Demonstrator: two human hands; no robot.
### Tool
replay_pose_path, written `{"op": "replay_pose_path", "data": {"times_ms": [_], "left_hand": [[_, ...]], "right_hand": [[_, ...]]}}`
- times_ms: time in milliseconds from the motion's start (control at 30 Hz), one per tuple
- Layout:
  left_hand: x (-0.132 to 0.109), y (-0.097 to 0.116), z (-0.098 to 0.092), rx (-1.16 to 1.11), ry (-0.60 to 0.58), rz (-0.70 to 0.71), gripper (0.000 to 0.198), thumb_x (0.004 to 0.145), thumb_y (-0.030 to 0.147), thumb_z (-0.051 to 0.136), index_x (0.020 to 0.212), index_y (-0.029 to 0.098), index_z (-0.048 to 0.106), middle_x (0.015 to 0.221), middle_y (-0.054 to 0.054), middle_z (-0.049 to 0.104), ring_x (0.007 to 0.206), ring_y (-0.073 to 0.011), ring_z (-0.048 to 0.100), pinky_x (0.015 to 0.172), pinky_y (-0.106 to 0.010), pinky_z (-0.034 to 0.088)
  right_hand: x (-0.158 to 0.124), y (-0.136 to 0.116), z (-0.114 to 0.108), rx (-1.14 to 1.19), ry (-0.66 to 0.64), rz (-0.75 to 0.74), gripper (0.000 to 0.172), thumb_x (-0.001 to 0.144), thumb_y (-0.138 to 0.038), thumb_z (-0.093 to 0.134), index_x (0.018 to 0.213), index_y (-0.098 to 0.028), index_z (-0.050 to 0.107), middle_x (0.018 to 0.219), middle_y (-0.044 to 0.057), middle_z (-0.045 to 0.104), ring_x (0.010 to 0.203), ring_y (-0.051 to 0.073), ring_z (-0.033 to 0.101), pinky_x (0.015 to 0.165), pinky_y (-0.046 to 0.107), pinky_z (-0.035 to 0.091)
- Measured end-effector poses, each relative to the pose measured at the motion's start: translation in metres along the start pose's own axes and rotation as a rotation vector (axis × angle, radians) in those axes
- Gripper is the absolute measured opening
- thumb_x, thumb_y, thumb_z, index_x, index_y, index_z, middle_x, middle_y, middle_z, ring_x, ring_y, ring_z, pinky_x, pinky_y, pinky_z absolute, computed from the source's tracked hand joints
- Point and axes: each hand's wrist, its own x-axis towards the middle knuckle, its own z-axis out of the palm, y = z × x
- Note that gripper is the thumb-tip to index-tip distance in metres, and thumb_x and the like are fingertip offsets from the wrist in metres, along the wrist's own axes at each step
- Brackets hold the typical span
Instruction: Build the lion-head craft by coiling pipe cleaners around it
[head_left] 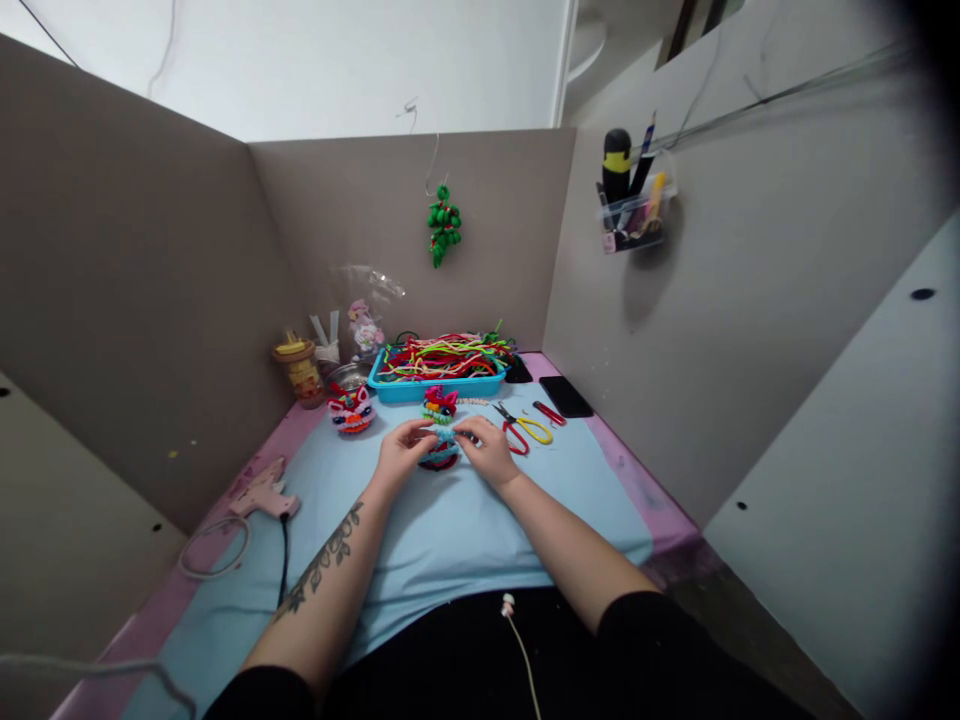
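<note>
My left hand [402, 452] and my right hand [488, 448] meet over a small pipe-cleaner craft piece [440, 452], light blue on top with a dark red base, on the light blue mat [450, 530]. Both hands have their fingers curled in a pinch on its upper part. Just behind it stands a small red, green and yellow pipe-cleaner figure [439, 402]. A finished multicoloured figure [351, 410] sits to the left.
A blue tray [390, 390] full of coloured pipe cleaners stands at the back. Red and yellow scissors [525, 428], red clippers [550, 413] and a black phone [566, 396] lie at the right. A pink glue gun [262, 494] with cord lies left. Grey partition walls enclose the desk.
</note>
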Motion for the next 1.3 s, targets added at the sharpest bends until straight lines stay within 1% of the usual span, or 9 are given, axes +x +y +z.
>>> {"op": "replay_pose_path", "data": {"times_ms": [100,267,333,467,600,767,933,1100,1300], "left_hand": [[-0.001,-0.001,0.003,0.006,-0.056,0.004,0.045,0.063,0.036,0.076,0.101,0.014,0.066,0.086,-0.009,0.071,0.082,-0.0214,0.068,0.073,-0.034,0.056],[-0.002,0.001,0.004,0.091,-0.066,0.031,0.035,0.070,0.035,0.071,0.097,0.013,0.067,0.086,-0.009,0.071,0.079,-0.0204,0.068,0.074,-0.033,0.055],[-0.003,0.000,0.005,0.123,-0.066,0.067,0.029,0.073,0.035,0.067,0.093,0.014,0.067,0.085,-0.008,0.072,0.076,-0.0195,0.068,0.074,-0.033,0.055],[-0.004,-0.003,0.006,0.226,-0.047,0.166,0.021,0.075,0.032,0.065,0.088,0.016,0.065,0.082,-0.005,0.071,0.071,-0.0173,0.067,0.069,-0.029,0.054],[-0.005,-0.006,0.006,0.363,-0.045,0.256,0.014,0.077,0.028,0.063,0.085,0.017,0.063,0.076,-0.002,0.069,0.066,-0.0143,0.063,0.064,-0.026,0.052],[-0.007,-0.005,0.004,0.481,-0.051,0.340,0.010,0.079,0.026,0.060,0.086,0.018,0.063,0.079,-0.002,0.068,0.067,-0.0134,0.062,0.067,-0.025,0.051],[-0.005,-0.006,0.003,0.497,-0.086,0.326,0.008,0.079,0.026,0.059,0.082,0.018,0.060,0.075,-0.001,0.065,0.066,-0.0128,0.060,0.065,-0.025,0.050],[-0.002,-0.011,-0.002,0.465,-0.200,0.278,0.009,0.080,0.027,0.057,0.077,0.018,0.058,0.075,-0.001,0.063,0.068,-0.0127,0.057,0.065,-0.025,0.049],[-0.003,-0.008,-0.001,0.377,-0.231,0.202,0.015,0.079,0.032,0.058,0.084,0.018,0.056,0.078,-0.001,0.062,0.070,-0.0133,0.057,0.064,-0.025,0.049]], "right_hand": [[0.000,-0.003,0.001,0.002,0.009,-0.003,0.010,0.081,-0.016,0.058,0.086,-0.019,0.066,0.081,0.005,0.066,0.078,0.016,0.061,0.064,0.027,0.050],[0.000,-0.005,0.001,-0.012,-0.001,0.027,0.008,0.082,-0.020,0.057,0.085,-0.020,0.065,0.081,0.005,0.066,0.078,0.017,0.061,0.062,0.027,0.049],[0.000,-0.003,0.000,-0.041,-0.028,-0.001,0.009,0.082,-0.021,0.057,0.086,-0.020,0.065,0.082,0.005,0.067,0.080,0.017,0.061,0.066,0.029,0.050],[-0.002,-0.002,0.001,-0.217,-0.083,-0.095,0.013,0.084,-0.021,0.056,0.094,-0.020,0.065,0.089,0.006,0.069,0.086,0.019,0.059,0.079,0.034,0.045],[-0.004,-0.006,0.003,-0.434,-0.138,-0.144,0.014,0.086,-0.022,0.057,0.097,-0.022,0.065,0.091,0.005,0.070,0.089,0.019,0.056,0.083,0.036,0.037],[-0.006,-0.006,0.005,-0.530,-0.137,-0.161,0.013,0.088,-0.021,0.054,0.093,-0.023,0.066,0.089,0.004,0.070,0.091,0.020,0.052,0.086,0.037,0.030],[-0.006,-0.003,0.005,-0.559,-0.142,-0.148,0.012,0.087,-0.022,0.055,0.092,-0.023,0.065,0.088,0.003,0.069,0.092,0.020,0.050,0.087,0.037,0.027],[-0.006,-0.004,0.003,-0.524,-0.163,-0.138,0.011,0.086,-0.020,0.055,0.090,-0.024,0.065,0.089,0.003,0.069,0.092,0.021,0.050,0.087,0.038,0.027],[-0.005,-0.007,0.003,-0.463,-0.166,-0.118,0.012,0.086,-0.018,0.055,0.088,-0.024,0.065,0.088,0.003,0.069,0.090,0.021,0.052,0.086,0.040,0.031]]}}
